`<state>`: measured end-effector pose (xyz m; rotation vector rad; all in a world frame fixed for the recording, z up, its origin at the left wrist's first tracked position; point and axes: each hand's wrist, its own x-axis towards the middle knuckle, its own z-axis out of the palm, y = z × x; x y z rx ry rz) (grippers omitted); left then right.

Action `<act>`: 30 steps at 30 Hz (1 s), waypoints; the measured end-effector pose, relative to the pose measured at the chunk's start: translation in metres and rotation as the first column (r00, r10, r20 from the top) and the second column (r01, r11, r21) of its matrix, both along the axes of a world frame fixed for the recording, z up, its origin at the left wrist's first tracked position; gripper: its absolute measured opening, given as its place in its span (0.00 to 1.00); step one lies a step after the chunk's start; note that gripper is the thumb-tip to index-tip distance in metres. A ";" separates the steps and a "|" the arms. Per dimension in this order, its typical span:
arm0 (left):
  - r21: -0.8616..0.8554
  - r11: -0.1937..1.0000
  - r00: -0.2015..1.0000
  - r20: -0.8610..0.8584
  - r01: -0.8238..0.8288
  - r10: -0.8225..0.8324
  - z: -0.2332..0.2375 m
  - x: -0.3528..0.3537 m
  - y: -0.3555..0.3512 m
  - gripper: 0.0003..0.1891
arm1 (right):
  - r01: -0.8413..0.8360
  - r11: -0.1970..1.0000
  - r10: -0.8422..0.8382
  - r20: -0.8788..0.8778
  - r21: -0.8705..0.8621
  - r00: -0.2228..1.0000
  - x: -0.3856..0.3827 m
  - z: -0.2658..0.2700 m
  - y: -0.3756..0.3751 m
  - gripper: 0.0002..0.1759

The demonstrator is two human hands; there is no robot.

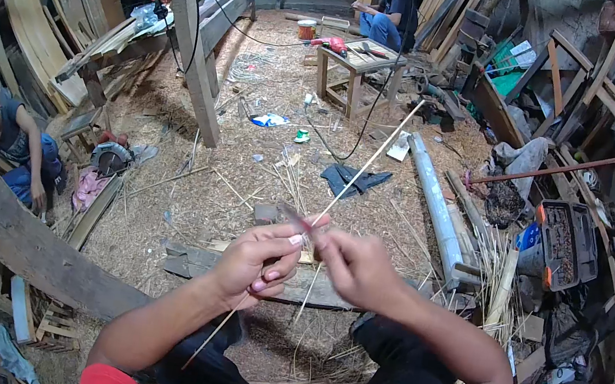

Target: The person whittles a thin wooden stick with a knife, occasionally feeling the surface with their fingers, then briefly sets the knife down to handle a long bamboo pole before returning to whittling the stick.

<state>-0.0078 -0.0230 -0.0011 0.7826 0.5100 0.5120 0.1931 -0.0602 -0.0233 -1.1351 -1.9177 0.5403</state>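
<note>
A long, thin bamboo strip [370, 163] slants up and away from my hands, its lower end reaching down past my left wrist. My left hand [253, 261] is closed around this strip, fingers curled and thumb pressed on it. Close beside it, my right hand [356, 269] is closed on a small knife, whose blurred blade [292, 218] points left across the strip. The knife's handle is mostly hidden in the fingers. Both hands are held above a wooden plank [189, 263], in front of my knees.
Shavings cover the ground, with loose strips [289, 181] and a dark cloth [354, 181] ahead. A grey beam [434, 203] and toolbox [566, 246] lie right. A small table [359, 61] holds tools. One person [391, 14] sits behind it; another [23, 150] crouches left near a circular saw [110, 160].
</note>
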 end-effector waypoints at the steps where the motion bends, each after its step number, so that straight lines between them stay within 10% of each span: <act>1: 0.017 1.000 1.000 0.003 -0.005 0.005 0.000 -0.001 0.000 0.26 | 0.095 0.995 -0.092 -0.122 0.023 0.988 0.002 -0.001 0.008 0.13; 4: 0.081 0.996 0.999 0.011 0.030 -0.031 0.006 -0.001 -0.004 0.25 | 0.290 0.953 -0.299 -0.107 -0.093 0.948 0.014 0.011 0.015 0.13; 8: 0.071 0.997 0.999 -0.016 -0.035 0.036 0.006 0.000 -0.003 0.25 | 0.024 0.997 -0.022 -0.032 0.071 0.999 -0.010 0.002 0.000 0.13; 12: 0.092 0.996 1.000 -0.016 0.008 -0.006 0.004 -0.002 -0.006 0.25 | 0.260 0.962 -0.269 -0.154 -0.078 0.951 0.005 0.016 0.013 0.13; 17: 0.008 1.000 1.000 -0.003 -0.024 0.024 0.000 -0.004 0.002 0.26 | 0.027 0.997 -0.032 -0.068 -0.069 0.997 0.010 0.008 0.014 0.14; 21: 0.041 0.999 1.000 0.011 0.010 -0.011 0.005 -0.001 -0.003 0.26 | 0.251 0.927 -0.330 -0.287 -0.279 0.899 0.039 0.000 0.039 0.14; 24: -0.010 1.000 0.998 0.054 0.014 -0.013 0.005 0.000 0.002 0.26 | 0.140 0.990 -0.138 -0.065 0.033 0.988 0.013 0.000 0.016 0.15; 30: 0.019 1.000 0.994 0.104 0.010 -0.012 0.000 0.003 0.008 0.26 | 0.134 0.991 -0.136 -0.138 -0.022 0.981 -0.005 -0.005 0.013 0.14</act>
